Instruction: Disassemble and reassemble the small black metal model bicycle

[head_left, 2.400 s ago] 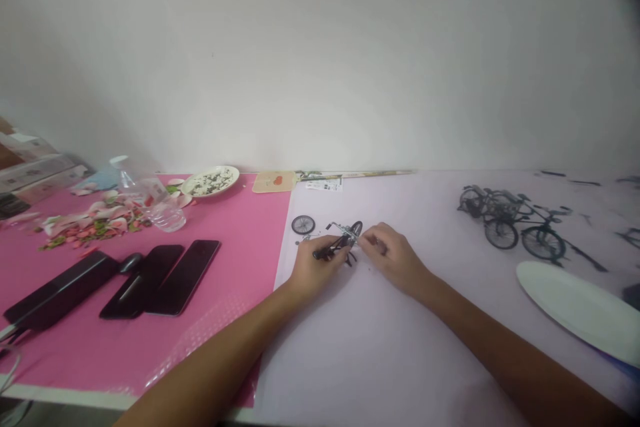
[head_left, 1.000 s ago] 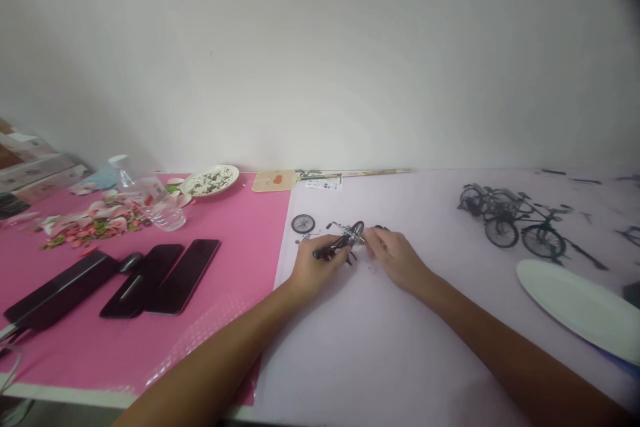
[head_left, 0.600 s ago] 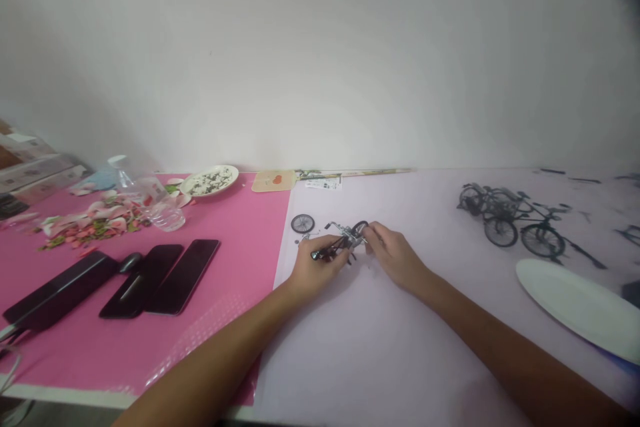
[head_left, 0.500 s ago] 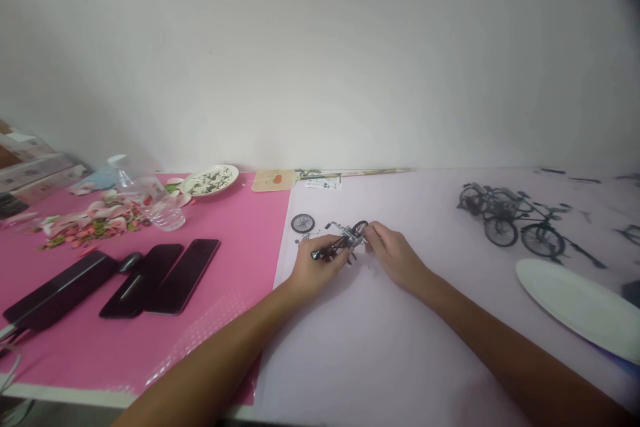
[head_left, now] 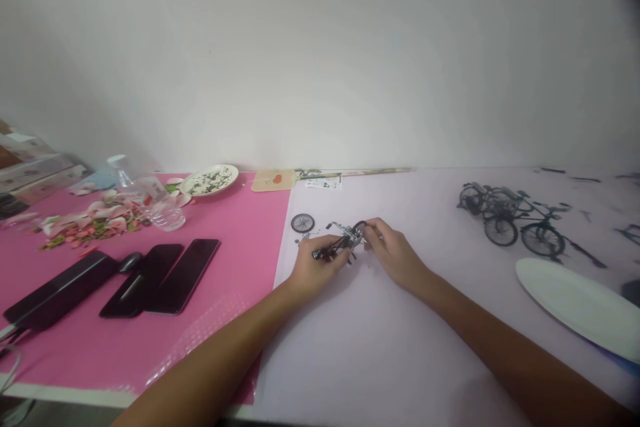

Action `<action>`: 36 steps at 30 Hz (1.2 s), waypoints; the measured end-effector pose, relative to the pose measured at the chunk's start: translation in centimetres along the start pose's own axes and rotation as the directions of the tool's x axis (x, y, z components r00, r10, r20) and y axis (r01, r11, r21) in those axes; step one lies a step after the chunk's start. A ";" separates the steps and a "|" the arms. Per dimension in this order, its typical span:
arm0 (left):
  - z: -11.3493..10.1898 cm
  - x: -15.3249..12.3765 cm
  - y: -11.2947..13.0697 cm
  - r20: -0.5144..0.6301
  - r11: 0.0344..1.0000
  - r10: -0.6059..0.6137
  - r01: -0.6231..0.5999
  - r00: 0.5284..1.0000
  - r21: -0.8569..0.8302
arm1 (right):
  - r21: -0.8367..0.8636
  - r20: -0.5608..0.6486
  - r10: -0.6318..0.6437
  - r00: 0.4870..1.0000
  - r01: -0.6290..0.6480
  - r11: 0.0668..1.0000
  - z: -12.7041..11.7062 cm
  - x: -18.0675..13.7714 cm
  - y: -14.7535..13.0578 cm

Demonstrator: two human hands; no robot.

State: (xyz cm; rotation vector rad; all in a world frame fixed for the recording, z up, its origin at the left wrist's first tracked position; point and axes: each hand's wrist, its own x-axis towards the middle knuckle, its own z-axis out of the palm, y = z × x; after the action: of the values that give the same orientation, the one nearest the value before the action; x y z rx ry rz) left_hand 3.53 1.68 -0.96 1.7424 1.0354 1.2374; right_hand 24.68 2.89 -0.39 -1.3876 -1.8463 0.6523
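Note:
A small model bicycle (head_left: 345, 241) with a dark frame and silvery handlebars is between my hands, over the pale sheet. My left hand (head_left: 316, 263) is closed around its frame, the dark seat end poking out near the thumb. At the front wheel, my right hand (head_left: 391, 248) pinches the bicycle with thumb and fingertips; the exact part under them is too small to make out. A loose spoked wheel (head_left: 303, 223) lies just beyond my left hand, with tiny silvery parts beside it.
Several model bicycles (head_left: 517, 217) stand clustered at the right, near a white oval plate (head_left: 575, 303). On the pink cover at the left are two phones (head_left: 184, 277), a long black case (head_left: 60, 288), a plastic bottle (head_left: 150, 195), petals (head_left: 100, 221) and a round plate (head_left: 233, 177).
My right hand has shifted very slightly at the front wheel. The left hand keeps its hold, and the bicycle stays almost in the same place.

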 end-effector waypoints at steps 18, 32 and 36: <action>0.0 0.0 -0.4 0.025 1.000 -0.018 0.017 1.000 0.020 | 0.023 0.008 0.000 1.000 0.000 1.000 0.0 0.0 0.0; 0.2 0.0 -0.6 0.021 0.999 -0.043 0.043 0.999 0.010 | 0.050 0.031 0.006 0.999 -0.007 0.999 0.0 0.1 0.3; 0.2 0.0 -0.6 0.019 0.999 -0.036 0.036 0.999 0.003 | 0.049 0.040 0.002 0.999 -0.004 0.999 0.0 0.1 0.3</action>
State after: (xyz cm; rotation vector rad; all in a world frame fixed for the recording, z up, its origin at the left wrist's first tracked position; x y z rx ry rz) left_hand 3.61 1.88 -1.56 1.7271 1.0531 1.1958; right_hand 24.87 3.12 -0.61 -1.3549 -1.8470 0.7266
